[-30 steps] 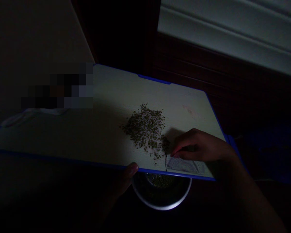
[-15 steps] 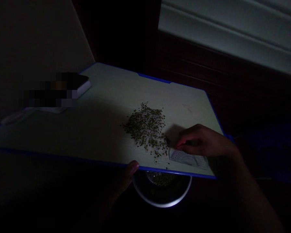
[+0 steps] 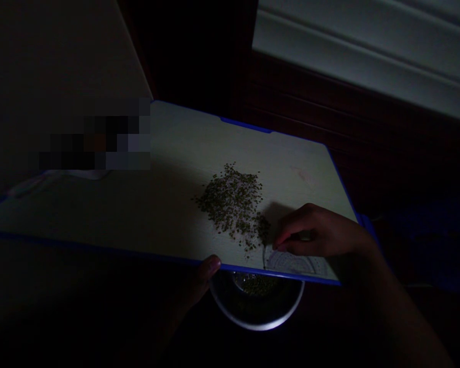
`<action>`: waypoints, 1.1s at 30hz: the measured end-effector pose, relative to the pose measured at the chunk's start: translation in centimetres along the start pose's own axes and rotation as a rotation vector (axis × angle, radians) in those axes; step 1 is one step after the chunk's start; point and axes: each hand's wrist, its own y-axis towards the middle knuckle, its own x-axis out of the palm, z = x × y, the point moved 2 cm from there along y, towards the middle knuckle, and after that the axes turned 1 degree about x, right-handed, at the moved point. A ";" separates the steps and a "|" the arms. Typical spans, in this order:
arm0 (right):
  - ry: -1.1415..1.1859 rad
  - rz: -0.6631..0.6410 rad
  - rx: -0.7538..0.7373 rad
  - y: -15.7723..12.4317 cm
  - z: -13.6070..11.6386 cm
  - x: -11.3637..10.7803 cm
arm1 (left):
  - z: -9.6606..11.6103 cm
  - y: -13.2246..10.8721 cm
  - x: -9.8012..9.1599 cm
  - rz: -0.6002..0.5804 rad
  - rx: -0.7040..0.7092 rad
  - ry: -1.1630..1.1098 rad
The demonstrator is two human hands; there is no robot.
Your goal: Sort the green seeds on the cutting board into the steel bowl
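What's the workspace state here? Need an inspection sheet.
Surface: pale board with blue edge, dimly lit.
Job's things: pile of small greenish grains on the board; flat pale card at its near edge; round bowl below that edge, some grains inside.
Clutter: blurred dark item at far left of the board.
Hands: right hand presses fingers on the card beside the grains; left hand is under the board edge by the bowl, thumb up.
Cables: nothing seen.
Surroundings: dark wood panel and pale ledge behind; very dark room.
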 end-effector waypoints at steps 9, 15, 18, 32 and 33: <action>-0.033 -0.023 0.030 0.0 0.3 0.0 | 0.6 -0.2 0.0 0.020 -0.068 -0.078; -0.096 0.045 0.100 -0.8 0.9 -1.2 | 0.2 -0.2 0.0 0.026 -0.060 -0.093; -0.107 0.092 0.098 -1.0 0.9 -1.5 | 0.2 -0.2 -0.1 0.007 -0.054 -0.072; -0.033 0.025 0.044 -0.3 0.2 -0.6 | 0.8 -0.2 0.4 0.008 -0.003 -0.060; -0.033 0.020 0.045 -0.4 0.2 -0.6 | 0.7 -0.2 0.3 0.010 -0.005 -0.065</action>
